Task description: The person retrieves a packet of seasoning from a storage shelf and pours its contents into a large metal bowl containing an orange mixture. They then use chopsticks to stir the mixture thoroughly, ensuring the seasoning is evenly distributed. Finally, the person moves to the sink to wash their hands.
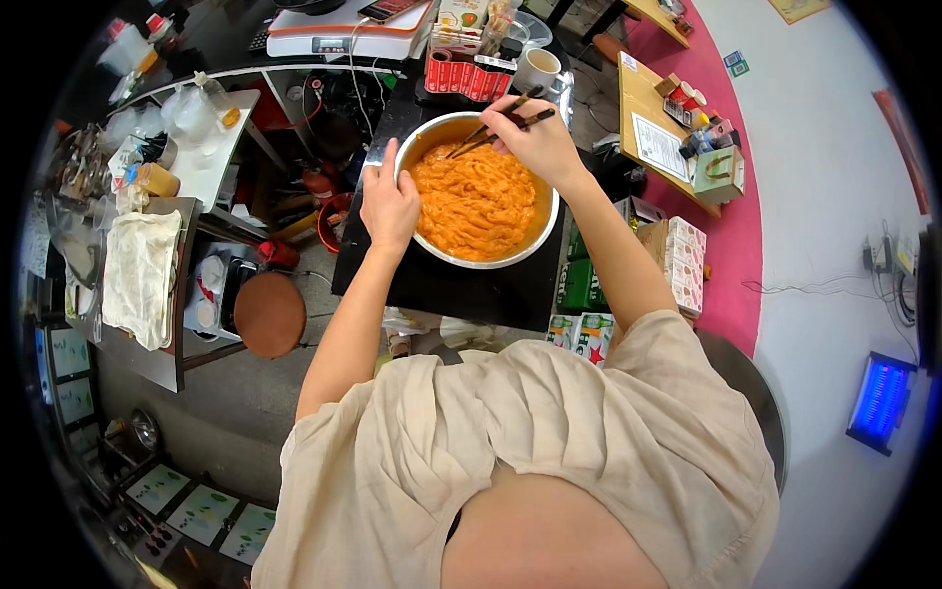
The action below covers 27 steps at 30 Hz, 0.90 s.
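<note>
A round metal bowl (550, 221) stands on the black table (486, 294) in front of me. It holds a mass of wet, orange-coated food strips (475, 202), perhaps meat. My left hand (390, 202) grips the bowl's left rim, with the thumb near the inner edge and the index finger stretched along the outside. Over the far right rim, my right hand (533, 136) holds a pair of dark chopsticks (486, 138). Their tips point down left and touch the food near the far side of the bowl.
Behind the bowl are red-labelled rolls or packs (467, 77), a white mug (537, 71) and a digital scale (338, 40). A round brown stool (270, 315) stands to the left, near a side table with a cloth (141, 272). Green beer cartons (585, 283) sit low on the right.
</note>
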Each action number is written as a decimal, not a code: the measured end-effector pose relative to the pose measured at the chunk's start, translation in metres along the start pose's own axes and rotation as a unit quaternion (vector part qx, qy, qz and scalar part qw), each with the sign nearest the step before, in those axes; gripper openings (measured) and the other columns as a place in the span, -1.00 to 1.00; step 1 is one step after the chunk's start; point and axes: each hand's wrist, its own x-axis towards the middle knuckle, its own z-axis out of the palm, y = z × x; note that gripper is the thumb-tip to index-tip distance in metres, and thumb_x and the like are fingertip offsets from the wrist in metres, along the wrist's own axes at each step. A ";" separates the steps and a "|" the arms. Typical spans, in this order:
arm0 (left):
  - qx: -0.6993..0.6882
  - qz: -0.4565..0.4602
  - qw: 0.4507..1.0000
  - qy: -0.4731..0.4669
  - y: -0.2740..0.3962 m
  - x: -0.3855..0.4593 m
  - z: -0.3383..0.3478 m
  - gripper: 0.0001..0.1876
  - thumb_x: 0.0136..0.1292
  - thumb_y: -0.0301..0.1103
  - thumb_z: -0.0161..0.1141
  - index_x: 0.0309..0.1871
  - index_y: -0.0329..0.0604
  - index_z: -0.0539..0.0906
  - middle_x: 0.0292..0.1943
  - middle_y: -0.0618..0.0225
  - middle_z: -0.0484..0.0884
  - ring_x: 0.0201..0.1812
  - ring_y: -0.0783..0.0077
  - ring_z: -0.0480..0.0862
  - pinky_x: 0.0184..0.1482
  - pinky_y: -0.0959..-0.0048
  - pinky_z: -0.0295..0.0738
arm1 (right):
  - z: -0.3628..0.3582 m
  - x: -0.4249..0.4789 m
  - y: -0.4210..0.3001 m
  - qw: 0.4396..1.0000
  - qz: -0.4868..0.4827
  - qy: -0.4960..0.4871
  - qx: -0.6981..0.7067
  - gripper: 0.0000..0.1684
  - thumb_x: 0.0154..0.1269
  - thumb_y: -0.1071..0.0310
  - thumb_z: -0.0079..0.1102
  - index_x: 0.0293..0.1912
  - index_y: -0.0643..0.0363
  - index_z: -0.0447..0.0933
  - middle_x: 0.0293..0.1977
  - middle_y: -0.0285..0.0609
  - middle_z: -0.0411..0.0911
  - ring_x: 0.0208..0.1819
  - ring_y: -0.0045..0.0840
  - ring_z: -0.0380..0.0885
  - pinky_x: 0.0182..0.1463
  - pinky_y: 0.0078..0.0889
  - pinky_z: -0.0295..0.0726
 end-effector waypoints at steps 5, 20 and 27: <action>0.144 0.117 0.983 -0.006 0.002 0.026 -0.001 -0.56 0.23 -0.18 0.24 0.21 0.15 0.60 -0.18 0.22 0.44 -0.12 0.15 0.53 -0.06 0.22 0.47 | -0.002 -0.008 0.010 1.000 0.022 0.016 0.003 -0.78 0.37 0.33 0.21 -0.25 0.34 0.62 -0.48 -0.21 0.63 -0.49 -0.67 0.62 -0.40 -0.63 0.60; -0.005 0.032 0.997 0.070 0.014 -0.017 -0.007 -0.60 0.28 -0.51 0.15 0.21 -0.15 0.56 -0.07 0.10 0.44 0.01 0.05 0.51 0.08 0.28 0.42 | 0.016 0.073 0.063 0.983 0.009 -0.183 -0.032 -0.77 0.29 0.30 0.30 -0.22 0.29 0.68 -0.41 -0.25 0.67 -0.44 -0.71 0.61 -0.33 -0.67 0.61; -0.125 -0.065 0.983 0.118 -0.011 -0.026 0.031 -0.67 0.38 -0.45 0.06 0.19 -0.19 0.57 -0.12 0.18 0.38 -0.13 0.20 0.50 0.00 0.34 0.45 | -0.055 -0.050 0.098 0.992 0.122 0.043 -0.004 -0.80 0.28 0.35 0.22 -0.42 0.26 0.62 -0.56 -0.30 0.61 -0.58 -0.71 0.54 -0.52 -0.66 0.49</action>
